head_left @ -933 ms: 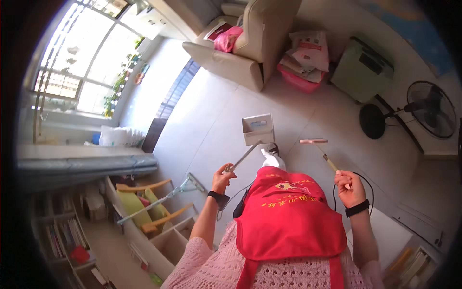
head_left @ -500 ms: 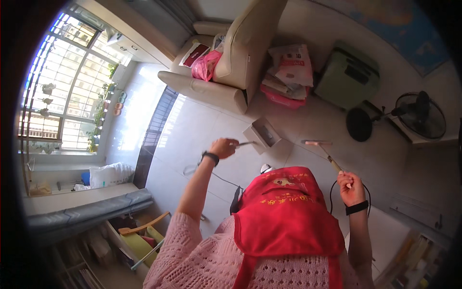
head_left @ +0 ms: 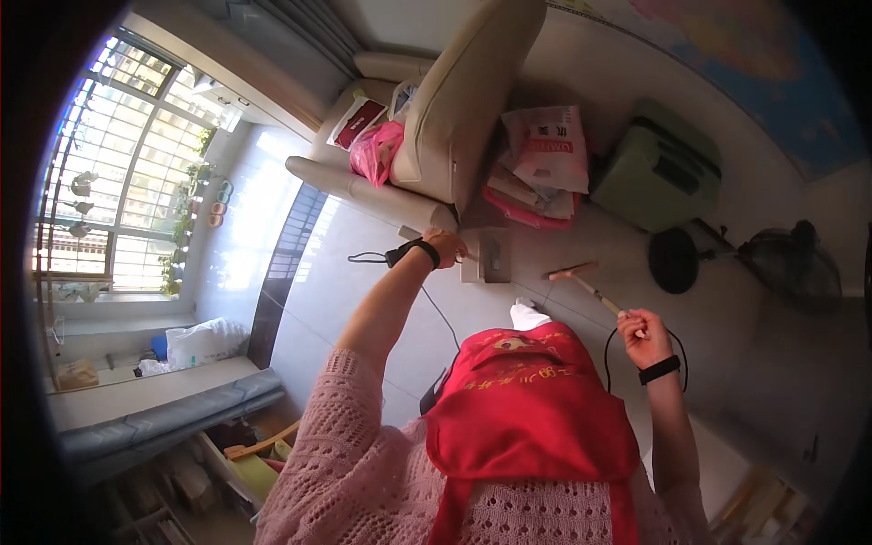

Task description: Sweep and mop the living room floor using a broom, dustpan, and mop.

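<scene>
My left hand [head_left: 444,247], stretched forward, is closed around the handle of a pale grey, box-shaped dustpan [head_left: 495,255]. Its open side shows a hollow inside, and most of the handle is hidden by my fingers. To the right, my right hand [head_left: 646,338] grips the stick of a T-shaped broom [head_left: 597,295]. The broom's narrow pinkish head points away from me, a short way right of the dustpan and apart from it. Both wrists wear black bands with thin cables.
Ahead stands a beige sofa [head_left: 431,154] with bags on it. Beside it are a pink container [head_left: 531,207] with bags and papers, a green suitcase [head_left: 656,177] and a black fan [head_left: 786,263]. A white-covered foot [head_left: 529,314] is on the tiled floor [head_left: 386,313].
My left hand has moved forward and right, closer to the dustpan, which now appears turned. My right hand and the broom have shifted slightly left, and the view has shifted a little.
</scene>
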